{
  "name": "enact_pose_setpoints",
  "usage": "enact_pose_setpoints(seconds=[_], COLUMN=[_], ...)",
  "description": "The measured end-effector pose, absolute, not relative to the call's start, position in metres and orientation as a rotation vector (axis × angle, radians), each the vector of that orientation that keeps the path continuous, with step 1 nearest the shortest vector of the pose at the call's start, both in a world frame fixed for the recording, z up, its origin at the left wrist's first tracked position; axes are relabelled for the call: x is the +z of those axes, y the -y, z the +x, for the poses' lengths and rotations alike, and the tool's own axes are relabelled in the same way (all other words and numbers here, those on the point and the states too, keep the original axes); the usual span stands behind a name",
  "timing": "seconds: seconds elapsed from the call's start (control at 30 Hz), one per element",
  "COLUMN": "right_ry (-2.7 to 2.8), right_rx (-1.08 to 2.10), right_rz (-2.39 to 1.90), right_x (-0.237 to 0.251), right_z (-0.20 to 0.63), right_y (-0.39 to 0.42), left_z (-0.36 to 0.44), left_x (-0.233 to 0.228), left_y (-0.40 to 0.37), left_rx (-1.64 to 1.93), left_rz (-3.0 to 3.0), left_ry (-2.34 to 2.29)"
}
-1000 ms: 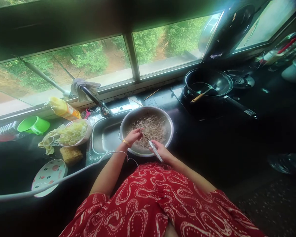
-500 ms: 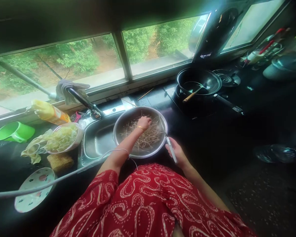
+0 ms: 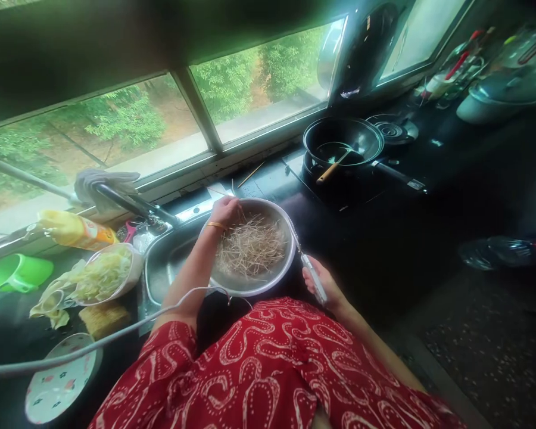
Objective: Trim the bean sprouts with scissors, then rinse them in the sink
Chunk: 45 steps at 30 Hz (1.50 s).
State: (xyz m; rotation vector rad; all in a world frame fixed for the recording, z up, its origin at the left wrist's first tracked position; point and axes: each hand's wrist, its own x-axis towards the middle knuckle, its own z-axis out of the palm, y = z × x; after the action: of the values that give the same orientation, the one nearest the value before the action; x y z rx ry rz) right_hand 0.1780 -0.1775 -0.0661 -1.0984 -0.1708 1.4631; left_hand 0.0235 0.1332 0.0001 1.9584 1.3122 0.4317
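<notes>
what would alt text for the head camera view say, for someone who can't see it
A person in a red patterned dress stands at a kitchen sink, left hand on the far rim of a metal bowl of thin brown strands, right hand holding a white-handled knife. A dark wok sits on the stove to the right.

A home kitchen: a steel sink with tap under windows, a wok on a gas stove.

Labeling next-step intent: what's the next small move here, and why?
Probably draw a few strands out of the metal bowl toward the knife: the left hand rests at the far rim on the dry strands, while the right hand holds the knife outside the bowl.
</notes>
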Motion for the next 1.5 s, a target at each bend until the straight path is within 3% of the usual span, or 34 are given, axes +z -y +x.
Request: enact_pose_setpoints(seconds=[0.13,0.43,0.5,0.6,0.83,0.97,1.17,1.5], right_ry=[0.176,0.134,0.121,0.120,0.204,0.300,0.416,0.317], right_rx=[1.532,1.521,1.502,1.501,1.621,1.734,1.834,1.766], right_rz=[-1.066,-1.048,-1.045,-1.036,-0.930,-0.780,-0.686,-0.790], right_x=[-0.070,-0.068,-0.067,-0.068,-0.060,-0.041,-0.020,-0.047], right_z=[0.174,0.174,0.176,0.177,0.167,0.160,0.148,0.147], right_y=[0.167,0.169,0.173,0.177,0.167,0.158,0.145,0.155], left_z=[0.003,0.076,0.077,0.064,0.020,0.009,0.000,-0.022], left_x=[-0.004,-0.076,-0.075,-0.061,-0.001,0.024,0.024,0.091], left_y=[-0.116,-0.110,-0.118,-0.131,-0.123,-0.096,-0.064,-0.068], left_rx=[-0.150,-0.426,-0.315,0.129,0.901,1.076,1.214,1.520], left_rz=[2.295,2.667,2.628,2.392,1.764,1.770,1.733,1.037], left_ry=[-1.456,-1.500,-1.522,-1.518,-1.314,-1.256,-1.166,-0.846])
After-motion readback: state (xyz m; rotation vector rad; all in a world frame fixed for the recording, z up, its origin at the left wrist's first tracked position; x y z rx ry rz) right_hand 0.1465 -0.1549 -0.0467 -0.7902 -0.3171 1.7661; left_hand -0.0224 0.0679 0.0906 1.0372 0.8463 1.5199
